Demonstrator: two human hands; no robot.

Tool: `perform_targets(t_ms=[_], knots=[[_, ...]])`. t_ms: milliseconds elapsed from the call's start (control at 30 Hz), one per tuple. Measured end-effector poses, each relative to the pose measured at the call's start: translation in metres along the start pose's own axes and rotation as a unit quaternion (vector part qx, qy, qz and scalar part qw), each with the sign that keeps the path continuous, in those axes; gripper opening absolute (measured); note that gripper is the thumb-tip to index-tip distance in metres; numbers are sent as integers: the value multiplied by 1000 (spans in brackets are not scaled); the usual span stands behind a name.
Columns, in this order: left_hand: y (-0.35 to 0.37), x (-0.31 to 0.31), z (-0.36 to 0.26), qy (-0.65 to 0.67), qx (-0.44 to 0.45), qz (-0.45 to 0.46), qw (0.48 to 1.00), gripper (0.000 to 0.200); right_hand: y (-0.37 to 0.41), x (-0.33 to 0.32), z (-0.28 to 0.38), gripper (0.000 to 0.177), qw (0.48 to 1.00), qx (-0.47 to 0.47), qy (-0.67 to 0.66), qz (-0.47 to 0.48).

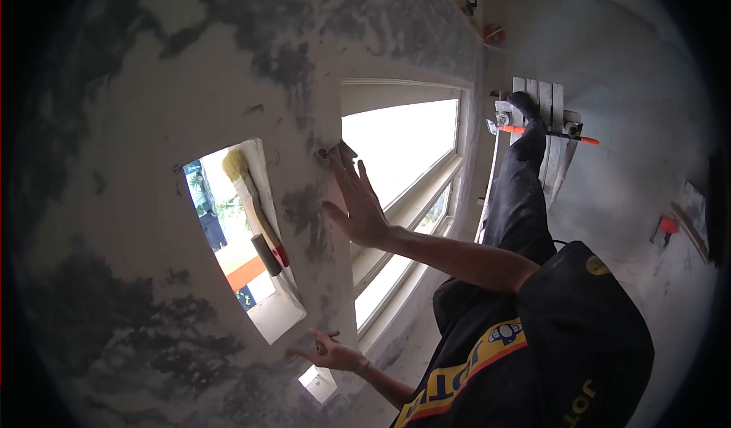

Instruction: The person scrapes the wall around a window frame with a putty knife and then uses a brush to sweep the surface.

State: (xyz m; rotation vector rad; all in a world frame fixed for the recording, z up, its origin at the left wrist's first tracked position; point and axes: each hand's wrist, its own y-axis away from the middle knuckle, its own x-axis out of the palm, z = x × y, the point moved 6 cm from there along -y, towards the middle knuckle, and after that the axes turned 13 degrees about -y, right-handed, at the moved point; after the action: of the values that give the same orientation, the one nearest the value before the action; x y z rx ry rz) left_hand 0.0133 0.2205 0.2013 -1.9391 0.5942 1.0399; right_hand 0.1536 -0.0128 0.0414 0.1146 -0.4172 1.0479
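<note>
My right hand (364,215) reaches to the patchy grey-white wall (228,70) beside the window. Its fingertips press a folded grey-brown sheet (343,151), which looks like sandpaper, against the wall near the window's edge. Lower in the view, my left hand (339,356) is near the wall, beside a small square opening (318,382). Its fingers are spread; a dark patch between them is too small to make out. Between the hands and further left, a long-handled brush (251,192) with a red end lies in a narrow wall opening, next to a dark cylinder (266,255).
The bright window (400,150) has a pale frame (411,230) with crossbars. My leg (521,199) extends to a slatted wooden platform (544,97), where an orange-handled tool (586,140) lies. A red object (668,225) is at the far right.
</note>
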Motion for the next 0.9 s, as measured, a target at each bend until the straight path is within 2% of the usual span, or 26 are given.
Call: perform_targets(t_ms=[67, 133, 200, 333, 400, 433, 500, 533, 633, 700, 733, 800, 867, 900], knots=[[3, 0, -14, 12, -3, -3, 1000, 74, 28, 15, 2, 88, 999, 0, 3, 31], [5, 3, -22, 26, -3, -1, 1000, 74, 59, 27, 1, 92, 993, 18, 1, 113], [4, 4, -19, 37, -11, -20, 999, 73, 54, 22, -3, 89, 993, 11, 17, 120], [3, 3, -8, 48, -6, -19, 999, 74, 5, 5, 4, 85, 997, -7, 28, 77], [3, 3, -5, 71, -33, -21, 997, 73, -8, -1, 5, 86, 1000, 0, 7, 17], [4, 3, -7, 71, -37, -25, 996, 73, -1, 4, 10, 89, 1000, 17, -14, 15], [13, -3, -14, 179, -41, -82, 980, 67, 21, 17, 16, 89, 999, 10, -25, 32], [21, -5, -31, 178, -45, -82, 980, 67, 27, 20, 16, 90, 998, 3, -34, 44], [42, 19, -94, 230, 82, 78, 967, 53, 19, 12, 12, 92, 998, -17, 10, 60], [55, 42, -114, 338, 46, 240, 909, 54, 2, 5, 12, 92, 995, -18, 66, 78], [61, 52, -125, 408, 3, 296, 864, 56, -4, 1, 6, 89, 996, -44, 59, 53], [72, 66, -138, 503, -59, 423, 751, 64, -7, 2, -6, 85, 997, -34, 45, 50], [80, 68, -146, 582, -114, 469, 655, 65, -11, -1, 3, 84, 995, -45, 72, 60], [81, 66, -144, 594, -147, 471, 636, 65, -11, -3, 5, 83, 995, -50, 59, 59]])
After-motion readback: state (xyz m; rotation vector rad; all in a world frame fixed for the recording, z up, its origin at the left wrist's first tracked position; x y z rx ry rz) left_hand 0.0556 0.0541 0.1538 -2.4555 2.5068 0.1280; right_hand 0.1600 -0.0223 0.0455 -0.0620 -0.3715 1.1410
